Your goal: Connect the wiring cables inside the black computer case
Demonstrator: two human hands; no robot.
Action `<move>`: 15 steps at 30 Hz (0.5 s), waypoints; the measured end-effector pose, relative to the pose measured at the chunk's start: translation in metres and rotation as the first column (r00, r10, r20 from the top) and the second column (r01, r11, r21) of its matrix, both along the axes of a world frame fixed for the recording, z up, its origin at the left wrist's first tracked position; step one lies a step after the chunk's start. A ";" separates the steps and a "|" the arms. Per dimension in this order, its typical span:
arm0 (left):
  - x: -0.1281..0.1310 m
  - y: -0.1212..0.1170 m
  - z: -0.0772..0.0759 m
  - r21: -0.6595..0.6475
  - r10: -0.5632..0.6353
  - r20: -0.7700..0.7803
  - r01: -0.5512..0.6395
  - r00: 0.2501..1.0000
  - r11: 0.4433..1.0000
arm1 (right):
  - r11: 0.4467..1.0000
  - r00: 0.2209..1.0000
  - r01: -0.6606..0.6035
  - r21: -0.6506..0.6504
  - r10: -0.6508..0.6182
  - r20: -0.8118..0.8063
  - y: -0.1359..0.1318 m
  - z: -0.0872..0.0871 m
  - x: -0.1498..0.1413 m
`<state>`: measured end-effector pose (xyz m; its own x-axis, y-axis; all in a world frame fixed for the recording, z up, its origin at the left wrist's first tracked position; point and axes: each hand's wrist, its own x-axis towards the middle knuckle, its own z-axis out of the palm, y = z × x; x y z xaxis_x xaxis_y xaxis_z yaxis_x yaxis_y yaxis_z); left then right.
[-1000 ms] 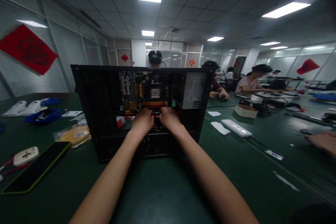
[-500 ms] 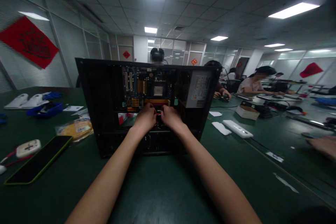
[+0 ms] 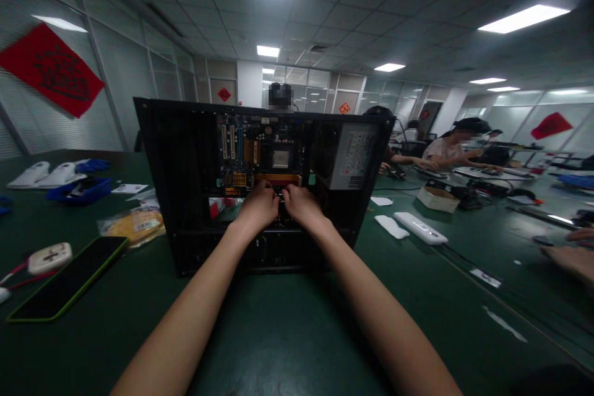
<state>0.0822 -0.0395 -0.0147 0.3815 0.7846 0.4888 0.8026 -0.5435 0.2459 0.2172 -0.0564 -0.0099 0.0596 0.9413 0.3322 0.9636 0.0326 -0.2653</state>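
An open black computer case (image 3: 160, 167) stands upright on the table in front of me. Inside it is a motherboard (image 3: 260, 142) with a pale square processor (image 3: 281, 159), and a power supply (image 3: 353, 158) sits at the upper right. Both hands reach in just below the orange and red memory slots (image 3: 283, 179). My left hand (image 3: 260, 205) has its fingers curled in and its thumb turned inward. Close beside it my right hand (image 3: 299, 203) is curled the same way. Whatever lies between the fingertips is too small and dark to make out.
Left of the case lie a bagged yellow item (image 3: 137, 226), a phone (image 3: 69, 278), an earphone case (image 3: 50, 258) and a blue tray (image 3: 81, 192). On the right are a white power strip (image 3: 421, 228), a cardboard box (image 3: 436, 199) and cables. Other people (image 3: 450, 145) sit further along.
My hands stay at the same spot below the memory slots, with only slight finger movement. Across the table on the right, a person's arm has stretched out.
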 end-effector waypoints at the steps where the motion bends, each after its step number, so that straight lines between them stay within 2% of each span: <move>1: -0.001 -0.001 0.000 -0.012 0.003 -0.006 -0.003 1.000 1.000 | 1.000 1.000 -0.009 0.003 0.009 -0.012 0.000 0.000 0.000; 8: -0.004 0.002 -0.002 -0.036 -0.050 -0.020 0.049 0.999 0.998 | 0.998 0.994 -0.049 0.024 0.051 -0.100 0.000 -0.001 0.001; 11: -0.004 0.002 -0.002 0.004 -0.067 0.009 0.067 0.998 0.998 | 0.998 0.989 -0.050 0.039 0.055 -0.140 0.001 -0.002 0.002; 15: -0.003 0.001 -0.003 0.011 -0.081 0.034 0.080 0.996 0.997 | 0.991 0.967 -0.110 0.071 0.123 -0.224 0.005 -0.005 0.004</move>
